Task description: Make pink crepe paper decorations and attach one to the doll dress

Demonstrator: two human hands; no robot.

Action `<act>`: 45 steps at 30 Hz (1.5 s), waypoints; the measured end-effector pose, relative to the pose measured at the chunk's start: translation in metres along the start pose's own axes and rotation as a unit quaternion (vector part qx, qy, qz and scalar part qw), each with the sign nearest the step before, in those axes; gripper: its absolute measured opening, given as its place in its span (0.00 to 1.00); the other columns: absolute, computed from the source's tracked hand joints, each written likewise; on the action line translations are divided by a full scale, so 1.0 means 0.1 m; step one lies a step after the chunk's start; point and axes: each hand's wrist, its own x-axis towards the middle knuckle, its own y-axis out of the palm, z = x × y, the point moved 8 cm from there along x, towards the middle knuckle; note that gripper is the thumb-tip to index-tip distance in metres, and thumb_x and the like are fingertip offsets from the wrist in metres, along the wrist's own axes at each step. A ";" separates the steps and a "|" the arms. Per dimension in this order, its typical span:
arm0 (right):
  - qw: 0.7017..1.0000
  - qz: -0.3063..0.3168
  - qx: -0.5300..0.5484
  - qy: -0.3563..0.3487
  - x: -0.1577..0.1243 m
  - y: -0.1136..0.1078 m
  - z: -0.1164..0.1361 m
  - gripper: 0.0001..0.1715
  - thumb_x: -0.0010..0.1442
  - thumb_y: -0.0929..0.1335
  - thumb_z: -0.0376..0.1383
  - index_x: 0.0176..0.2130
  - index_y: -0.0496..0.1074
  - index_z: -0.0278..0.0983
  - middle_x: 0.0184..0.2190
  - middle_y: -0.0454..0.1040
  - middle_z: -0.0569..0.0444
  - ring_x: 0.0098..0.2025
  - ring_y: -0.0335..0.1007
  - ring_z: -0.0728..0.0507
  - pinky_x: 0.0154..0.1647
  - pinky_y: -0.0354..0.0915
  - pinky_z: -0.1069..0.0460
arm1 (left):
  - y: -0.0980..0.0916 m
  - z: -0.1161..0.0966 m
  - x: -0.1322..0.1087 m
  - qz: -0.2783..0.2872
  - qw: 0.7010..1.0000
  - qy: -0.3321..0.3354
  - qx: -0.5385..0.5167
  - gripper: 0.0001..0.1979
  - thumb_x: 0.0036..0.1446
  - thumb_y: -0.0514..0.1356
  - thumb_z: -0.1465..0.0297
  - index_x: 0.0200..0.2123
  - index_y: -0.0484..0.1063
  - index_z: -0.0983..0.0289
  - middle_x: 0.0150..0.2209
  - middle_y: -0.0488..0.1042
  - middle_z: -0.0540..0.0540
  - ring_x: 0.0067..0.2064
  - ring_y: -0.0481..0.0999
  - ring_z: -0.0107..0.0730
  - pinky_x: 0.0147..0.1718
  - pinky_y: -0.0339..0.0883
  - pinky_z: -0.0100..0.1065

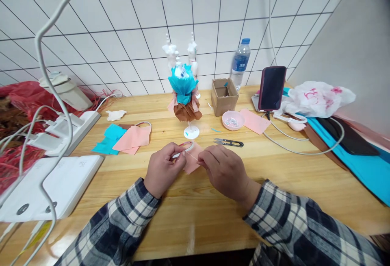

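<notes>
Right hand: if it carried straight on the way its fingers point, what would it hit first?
Probably the left hand: the right hand points leftward at it, with only a thin white strip pinched between them, over the pink paper. Depth is unclear.

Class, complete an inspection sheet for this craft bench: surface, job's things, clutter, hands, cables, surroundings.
Surface: light wooden tabletop, glossy.
Job's things: thin white strip stretched over a small pink paper piece.
Clutter: doll in blue paper dress, black thread snips, pink bowl of beads, brown cardboard box.
Hands: left hand and right hand each pinch the strip.
Cables: thick white cable hanging left, by a white power strip.
Surroundings: white tiled wall behind.
</notes>
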 end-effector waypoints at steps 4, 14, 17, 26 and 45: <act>1.000 -0.004 0.007 0.003 -0.02 -0.02 0.00 0.14 0.68 0.59 0.32 0.34 0.69 0.36 0.31 0.72 0.49 0.35 0.64 0.43 0.38 0.60 0.47 | -0.06 0.07 0.04 -0.006 1.000 -0.011 0.018 0.04 0.54 0.58 0.70 0.29 0.73 0.61 0.22 0.74 0.46 0.22 0.69 0.25 0.22 0.62 0.26; 0.863 0.019 0.452 0.226 -0.10 0.21 -0.50 0.10 0.63 0.65 0.41 0.33 0.65 0.38 0.27 0.64 0.57 0.27 0.60 0.49 0.26 0.60 0.53 | -0.35 1.02 0.37 -0.023 0.991 -0.070 0.108 0.12 0.59 0.57 0.62 0.40 0.74 0.62 0.36 0.78 0.54 0.35 0.75 0.34 0.33 0.66 0.32; 0.723 0.082 0.613 0.309 -0.18 0.44 -0.58 0.13 0.61 0.64 0.45 0.33 0.64 0.38 0.25 0.59 0.60 0.21 0.53 0.52 0.19 0.54 0.56 | -0.06 0.98 0.36 0.100 0.981 -0.026 0.166 0.14 0.58 0.58 0.59 0.41 0.73 0.62 0.36 0.77 0.57 0.37 0.75 0.39 0.36 0.66 0.36; 0.827 0.119 0.501 0.227 -0.07 0.32 -0.53 0.15 0.62 0.62 0.43 0.27 0.60 0.38 0.25 0.57 0.59 0.26 0.53 0.49 0.27 0.52 0.54 | 0.06 0.00 0.11 0.152 0.981 0.059 -0.101 0.26 0.66 0.44 0.54 0.39 0.76 0.63 0.37 0.74 0.58 0.41 0.72 0.39 0.42 0.65 0.39; 0.756 0.025 0.516 0.402 -0.22 0.38 -0.82 0.26 0.55 0.69 0.44 0.52 0.66 0.38 0.31 0.64 0.60 0.18 0.50 0.54 0.17 0.49 0.55 | 0.16 -0.09 0.00 0.109 0.959 0.001 -0.263 0.10 0.57 0.63 0.65 0.27 0.79 0.62 0.29 0.75 0.54 0.35 0.72 0.35 0.40 0.63 0.37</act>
